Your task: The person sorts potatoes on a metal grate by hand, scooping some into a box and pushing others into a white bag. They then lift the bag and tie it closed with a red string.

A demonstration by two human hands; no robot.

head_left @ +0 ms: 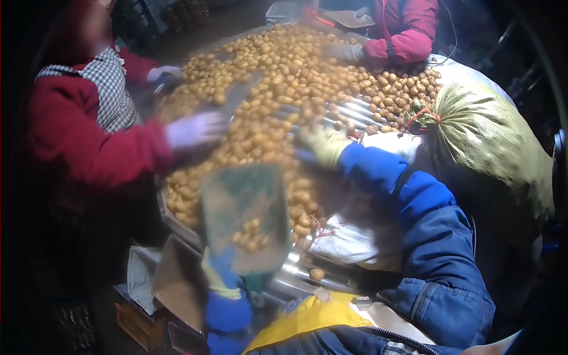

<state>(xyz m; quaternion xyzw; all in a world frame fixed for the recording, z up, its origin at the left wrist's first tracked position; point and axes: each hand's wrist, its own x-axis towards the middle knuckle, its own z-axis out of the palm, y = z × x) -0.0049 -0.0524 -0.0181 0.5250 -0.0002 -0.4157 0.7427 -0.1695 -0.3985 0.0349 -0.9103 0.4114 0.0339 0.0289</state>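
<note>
- Scoop, green, one: I find it on the near side of the table, its open end toward the potato heap, its handle toward my camera.
- Small potatoes, a cluster: inside the scoop, toward its handle end.
- Left hand, gloved in blue and pale yellow: at the scoop's left edge, close to the handle. Blur keeps me from telling whether its fingers close on the edge or only lie against it.
- Right hand, pale yellow glove, blue sleeve: beyond the scoop and to its right, reaching over the heap. Its fingers are smeared; I cannot tell whether they spread or pinch anything.
- Loose potato, single: right of the scoop's handle, on shiny metal.
- White sack: right of the scoop.
- Tied sack, yellow-green, red cord at its neck: well right of the scoop and farther off.
- Co-worker's lilac glove: beyond the scoop, slightly left, blurred.
- Second co-worker's grey glove: farthest from the scoop, at the heap.
</note>
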